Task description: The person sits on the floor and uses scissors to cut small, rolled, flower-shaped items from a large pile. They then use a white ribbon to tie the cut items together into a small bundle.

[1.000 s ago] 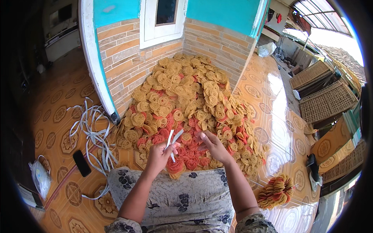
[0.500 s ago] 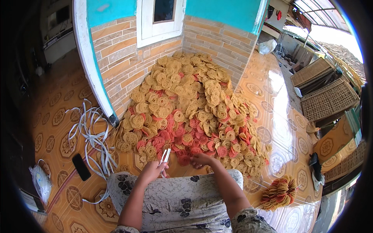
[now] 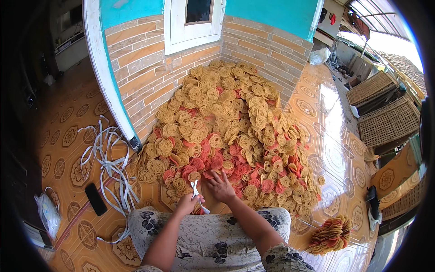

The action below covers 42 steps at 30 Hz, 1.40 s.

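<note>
A large heap of lacy round crackers (image 3: 217, 109), tan and red, is piled in the wall corner and spreads toward my knees. My left hand (image 3: 186, 203) is closed on a white strip (image 3: 195, 187), whose ends cross above the fingers. A tail of it hangs below, by the hem of my patterned clothing. A few reddish-tan crackers show partly under that hand; whether the strip touches them cannot be seen. My right hand (image 3: 221, 187) lies palm down at the heap's near edge, fingers spread, fingertips on a red cracker.
Tangled white strips (image 3: 111, 167) lie on the tiled floor at left, near a black phone (image 3: 95, 199) and a clear plastic bag (image 3: 47, 215). A bunched stack of crackers (image 3: 332, 234) sits at lower right. Woven racks (image 3: 389, 120) lean at far right.
My right hand has moved left and forward onto the heap's near edge, and its fingers have spread. The strip in my left hand now crosses itself. The view has shifted slightly.
</note>
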### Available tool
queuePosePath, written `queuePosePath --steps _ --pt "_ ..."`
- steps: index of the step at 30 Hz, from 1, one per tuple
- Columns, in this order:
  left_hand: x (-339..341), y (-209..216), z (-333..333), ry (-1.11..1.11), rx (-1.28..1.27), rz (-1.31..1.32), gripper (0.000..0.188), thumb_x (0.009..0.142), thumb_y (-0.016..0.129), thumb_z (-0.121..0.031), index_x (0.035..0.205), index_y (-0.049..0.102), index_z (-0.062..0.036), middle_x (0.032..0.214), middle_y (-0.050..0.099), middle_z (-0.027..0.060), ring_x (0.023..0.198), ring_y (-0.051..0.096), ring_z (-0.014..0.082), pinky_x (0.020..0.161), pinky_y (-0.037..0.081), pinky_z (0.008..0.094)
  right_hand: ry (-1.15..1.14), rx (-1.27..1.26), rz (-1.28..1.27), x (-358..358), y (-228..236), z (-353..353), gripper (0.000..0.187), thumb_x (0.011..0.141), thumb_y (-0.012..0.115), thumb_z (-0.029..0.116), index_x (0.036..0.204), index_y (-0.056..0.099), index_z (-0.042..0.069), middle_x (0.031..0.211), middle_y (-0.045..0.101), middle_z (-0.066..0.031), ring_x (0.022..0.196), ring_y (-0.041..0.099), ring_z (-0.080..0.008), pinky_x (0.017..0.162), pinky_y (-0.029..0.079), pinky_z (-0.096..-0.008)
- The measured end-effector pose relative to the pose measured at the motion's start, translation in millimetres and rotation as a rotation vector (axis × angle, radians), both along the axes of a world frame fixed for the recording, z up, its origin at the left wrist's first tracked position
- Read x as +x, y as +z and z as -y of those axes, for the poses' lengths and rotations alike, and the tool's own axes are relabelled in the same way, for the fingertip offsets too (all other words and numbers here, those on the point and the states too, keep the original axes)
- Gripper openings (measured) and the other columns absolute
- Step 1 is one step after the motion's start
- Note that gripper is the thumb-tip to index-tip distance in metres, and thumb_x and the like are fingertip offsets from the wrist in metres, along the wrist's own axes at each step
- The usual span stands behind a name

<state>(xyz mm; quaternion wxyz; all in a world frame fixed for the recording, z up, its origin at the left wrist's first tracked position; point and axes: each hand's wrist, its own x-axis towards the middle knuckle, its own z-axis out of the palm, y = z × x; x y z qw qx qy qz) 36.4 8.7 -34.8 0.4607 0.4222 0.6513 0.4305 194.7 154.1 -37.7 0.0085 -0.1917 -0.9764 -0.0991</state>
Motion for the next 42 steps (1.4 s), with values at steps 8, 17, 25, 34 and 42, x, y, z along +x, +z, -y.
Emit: queuePosePath --steps 8,17,25,34,42 --pt "-1 6 1 0.025 -0.029 0.134 0.023 0.101 0.050 -0.018 0.110 0.063 -0.0017 0.093 0.071 0.0012 0.057 0.039 0.0038 0.053 0.037 0.0224 -0.610 -0.089 -0.412 56 31 -73 0.039 0.094 0.053 0.033 0.130 0.058 0.017 0.156 0.028 -0.0083 0.144 0.022 -0.0424 0.111 0.020 -0.0660" --pt "2 5 -5 -0.059 -0.051 0.059 0.022 0.100 0.050 -0.013 0.108 0.062 0.0036 0.097 0.073 0.0097 0.094 0.065 0.0141 0.089 0.047 0.0305 -2.137 -0.032 -0.968 248 42 -87 0.062 0.095 0.044 0.056 0.145 0.041 0.019 0.156 0.027 -0.0181 0.142 0.026 -0.0402 0.113 0.020 -0.0580" --pt "1 -3 -8 -0.062 -0.031 -0.034 0.025 0.098 0.053 -0.019 0.102 0.064 0.0038 0.092 0.074 0.0117 0.086 0.070 0.0178 0.079 0.050 0.0301 -1.989 -0.415 -1.053 231 6 -103 0.074 0.088 0.033 0.076 0.145 0.042 0.029 0.154 0.027 -0.0233 0.140 0.025 -0.0476 0.113 0.021 -0.0569" --pt "6 -1 -3 -0.146 -0.069 -0.079 0.022 0.098 0.056 -0.016 0.105 0.067 0.0022 0.090 0.073 0.0110 0.089 0.069 0.0183 0.081 0.050 0.0313 -1.321 -0.426 -0.998 66 52 -84 0.069 0.089 0.051 0.064 0.147 0.039 0.028 0.157 0.022 -0.0161 0.143 0.011 -0.0496 0.115 0.014 -0.0615" --pt "16 40 8 0.193 0.125 -0.620 0.052 0.087 0.071 -0.017 0.131 0.047 -0.0046 0.130 0.053 0.0151 0.116 0.055 0.0255 0.098 0.043 0.0401 -1.013 -0.350 -1.148 224 101 -48 0.065 0.092 0.061 0.046 0.139 0.044 0.006 0.145 0.037 -0.0236 0.136 0.036 -0.0380 0.111 0.033 -0.0471"
